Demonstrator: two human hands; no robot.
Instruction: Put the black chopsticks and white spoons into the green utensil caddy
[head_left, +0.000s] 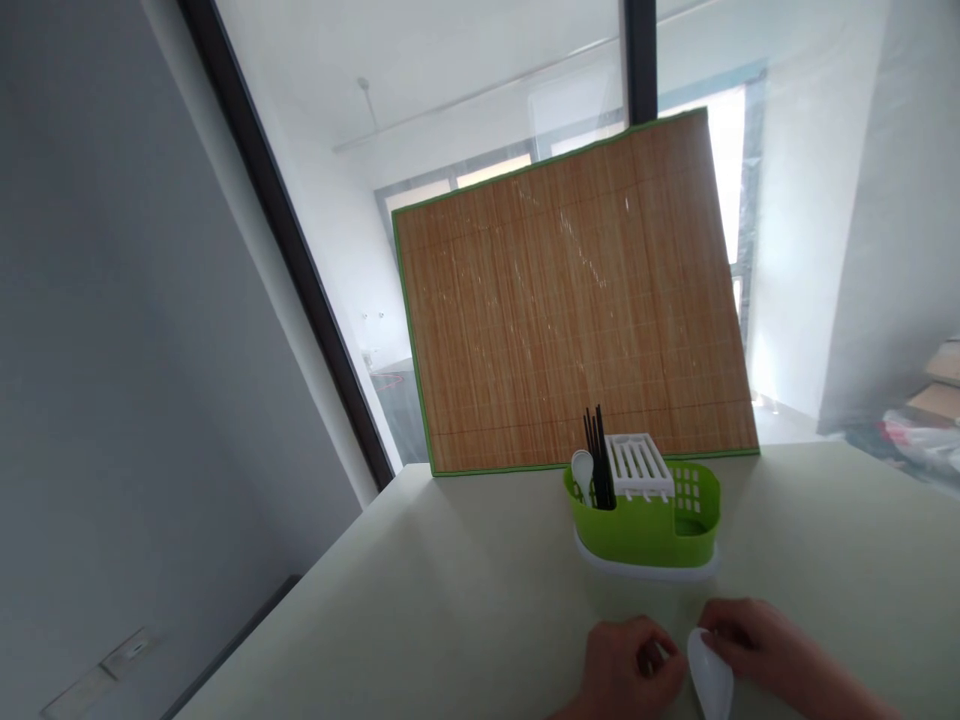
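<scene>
The glossy white spoon before me is cut off by the bottom edge; my right hand pinches its upper end. My left hand curls just beside it, its grip hard to tell. Beyond, on the smooth pale table, stands a green plastic basket; a green-edged brown slatted mat hides part of the glass wall.

Wall at left: grey. Pale table stands before glass, dark frame. Daylight enters through windows beyond.
</scene>
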